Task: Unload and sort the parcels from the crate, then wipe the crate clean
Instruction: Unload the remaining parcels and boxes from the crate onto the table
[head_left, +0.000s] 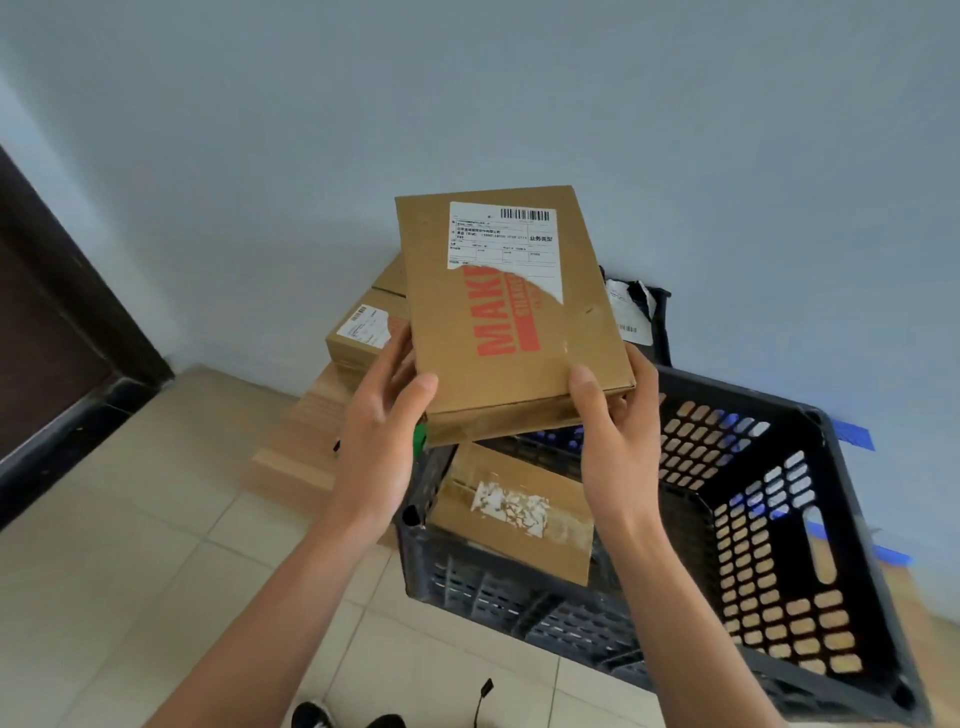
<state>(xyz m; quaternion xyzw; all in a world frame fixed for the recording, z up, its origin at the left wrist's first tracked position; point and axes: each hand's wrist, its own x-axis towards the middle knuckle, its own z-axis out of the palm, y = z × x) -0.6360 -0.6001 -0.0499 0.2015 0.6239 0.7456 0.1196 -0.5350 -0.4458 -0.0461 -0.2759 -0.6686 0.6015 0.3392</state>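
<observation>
Parcels number five that can be counted. One flat cardboard parcel is held up in the air above the far left corner of the crate, tilted with its printed face toward the camera. It carries one white shipping label, torn along its lower edge, over red block lettering. Both hands hold it at its near end. The left hand grips the near left corner, thumb pressed on the printed face and fingers curled behind the box. The right hand grips the near right corner in the same way, thumb on top and fingers wrapped round the edge underneath.

One more cardboard box lies inside the crate, leaning against its left wall, with a patch of scraped white label remnant on its top face. The crate is black plastic with perforated walls and stands on the floor, its right part showing bare mesh.

Beyond the crate, against the pale wall, stands a stack of two brown boxes; the upper of them bears one white label, and the one behind it is mostly hidden by the held parcel. They rest on a low pile of light wooden boards. To the right of the held parcel, one black soft parcel with a white label leans against the wall.

Beige floor tiles spread to the left, bordered by a dark door frame.
</observation>
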